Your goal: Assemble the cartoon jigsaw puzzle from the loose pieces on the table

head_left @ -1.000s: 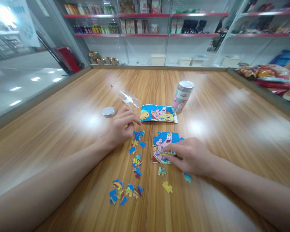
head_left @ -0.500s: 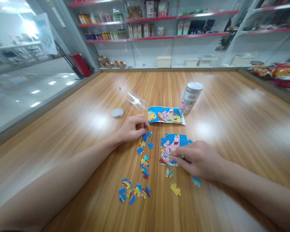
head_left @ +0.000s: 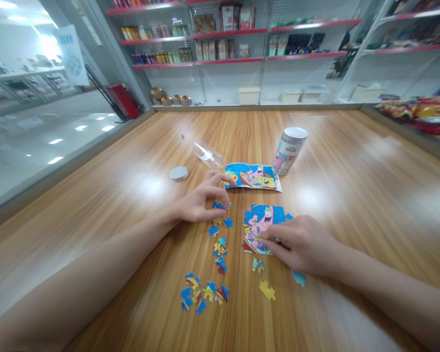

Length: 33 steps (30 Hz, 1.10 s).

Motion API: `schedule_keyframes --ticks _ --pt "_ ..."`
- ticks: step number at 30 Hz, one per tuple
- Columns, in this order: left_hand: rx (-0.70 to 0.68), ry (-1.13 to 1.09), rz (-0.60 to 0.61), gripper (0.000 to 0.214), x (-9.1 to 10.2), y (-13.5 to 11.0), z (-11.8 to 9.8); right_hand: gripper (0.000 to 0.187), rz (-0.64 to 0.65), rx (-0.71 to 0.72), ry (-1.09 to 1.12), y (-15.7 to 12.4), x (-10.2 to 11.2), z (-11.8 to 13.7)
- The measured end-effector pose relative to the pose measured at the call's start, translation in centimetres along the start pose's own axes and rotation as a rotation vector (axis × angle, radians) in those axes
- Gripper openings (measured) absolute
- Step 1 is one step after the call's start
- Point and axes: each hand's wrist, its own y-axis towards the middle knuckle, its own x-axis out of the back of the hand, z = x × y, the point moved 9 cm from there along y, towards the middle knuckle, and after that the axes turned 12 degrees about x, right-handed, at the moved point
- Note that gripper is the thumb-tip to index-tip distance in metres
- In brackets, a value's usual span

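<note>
A partly joined cartoon jigsaw lies on the wooden table. My right hand rests on its lower right edge, with fingers and thumb pressed together on a piece there. My left hand arches over a small heap of blue loose pieces left of the jigsaw. Its thumb and fingers pinch one blue piece at the top of the heap. More loose pieces lie nearer to me, and single pieces sit below the jigsaw.
Behind the jigsaw lie a printed reference picture, an upright printed can, a clear tube on its side and a round metal lid. Snack bags line the right edge. Stocked shelves stand at the back.
My left hand has spread its fingers and dropped onto the top blue pieces. My right hand has stayed on the jigsaw's edge. The view has shifted a little.
</note>
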Motion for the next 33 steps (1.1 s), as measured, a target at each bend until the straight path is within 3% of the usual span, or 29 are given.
schedule_keyframes --ticks 3,10,16,28,33 --pt "-0.067 0.119 0.12 0.007 -1.3 -0.2 -1.3 0.021 0.01 -0.006 0.003 0.0 -0.1 -0.1" --pt "0.049 0.267 -0.126 0.008 -1.7 0.4 -1.2 0.019 -0.006 0.003 0.02 0.3 0.1 0.3" --pt "0.117 0.336 -0.223 0.012 -1.8 0.3 -1.6 0.018 -0.005 0.0 0.023 0.4 -0.1 0.3" --pt "0.156 0.269 -0.119 0.013 -2.1 0.4 -0.6 0.024 0.053 0.033 0.083 0.5 -0.4 0.7" --pt "0.139 0.252 -0.163 0.014 -2.0 0.5 -0.9 0.023 0.055 0.043 0.086 0.7 -0.4 0.8"
